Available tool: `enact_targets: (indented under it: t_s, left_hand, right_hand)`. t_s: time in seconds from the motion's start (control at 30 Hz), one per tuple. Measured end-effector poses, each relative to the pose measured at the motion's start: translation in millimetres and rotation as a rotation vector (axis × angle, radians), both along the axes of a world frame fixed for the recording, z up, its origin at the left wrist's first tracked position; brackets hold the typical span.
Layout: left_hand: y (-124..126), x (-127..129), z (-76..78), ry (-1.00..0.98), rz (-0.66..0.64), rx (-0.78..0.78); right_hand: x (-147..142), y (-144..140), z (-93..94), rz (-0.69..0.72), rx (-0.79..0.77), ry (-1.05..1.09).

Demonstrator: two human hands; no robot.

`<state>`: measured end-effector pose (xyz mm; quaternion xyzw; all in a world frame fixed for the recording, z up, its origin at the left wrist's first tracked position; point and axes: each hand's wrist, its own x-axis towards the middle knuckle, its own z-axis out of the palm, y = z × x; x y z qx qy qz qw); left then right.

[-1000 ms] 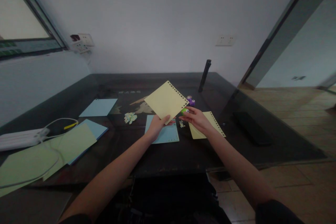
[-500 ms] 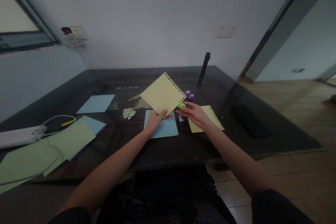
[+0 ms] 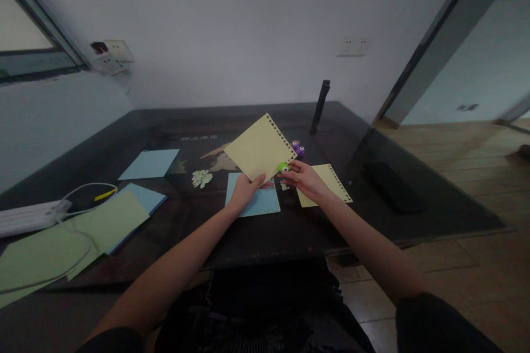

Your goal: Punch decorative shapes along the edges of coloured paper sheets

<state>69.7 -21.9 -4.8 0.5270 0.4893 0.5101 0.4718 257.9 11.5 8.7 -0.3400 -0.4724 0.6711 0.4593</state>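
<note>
The left hand (image 3: 244, 190) pinches the lower corner of a pale yellow paper sheet (image 3: 260, 149), thumb on the near face and fingers behind it, holding it raised and tilted like a diamond above the middle of the dark tabletop (image 3: 290, 231). A row of small punched holes runs along the sheet's upper right edge. The right hand (image 3: 305, 179) lies just right of that sheet, fingers curled loosely together and its fingertips on a small green paper punch (image 3: 283, 167), which sits at the sheet's right corner; whether the punch is gripped or only touched cannot be told.

Under the left hand a light blue sheet (image 3: 254, 198) lies flat, with tiny holes along its near edge. Under the right wrist lies a second yellow sheet (image 3: 327, 182), punched along its right edge. A purple punch (image 3: 298, 148) stands just beyond the green one, toward the far edge. A little heap of pale paper cut-outs (image 3: 201, 177) lies left of the blue sheet, and a few more scraps (image 3: 284, 185) sit between the two hands.

Toward the left edge are another blue sheet (image 3: 149, 163), a stack of green and blue paper (image 3: 103, 226), a white power strip (image 3: 28, 216) with its cable (image 3: 83, 190), and a yellow pen-like object (image 3: 103, 195). A dark upright rod (image 3: 321, 106) stands at the far edge, and a flat black object (image 3: 393, 193) rests near the right edge. Faint printed characters on the tabletop beyond the raised sheet are too blurred to read.
</note>
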Motion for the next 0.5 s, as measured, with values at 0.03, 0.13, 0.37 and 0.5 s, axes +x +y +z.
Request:
enact_targets:
  t_s: [0.03,0.13,0.37,0.5]
  left_hand:
    - [-0.3,0.0,0.5,0.011,-0.006,0.006]
    - [-0.1,-1.3,0.0,0.05,-0.02,0.023]
    - [2.7,-3.8,-4.7,0.139,-0.025,0.068]
    - [2.1,-3.6,-3.9,0.139,-0.017,0.072]
  right_hand:
    - [-0.4,0.1,-0.7,-0.002,0.001,0.002]
    - [-2.0,0.9,-2.8,-0.004,-0.011,0.034]
    - [-4.7,2.4,-4.7,-0.025,-0.01,0.078]
    - [-5.3,0.2,-2.9,-0.032,0.026,0.048]
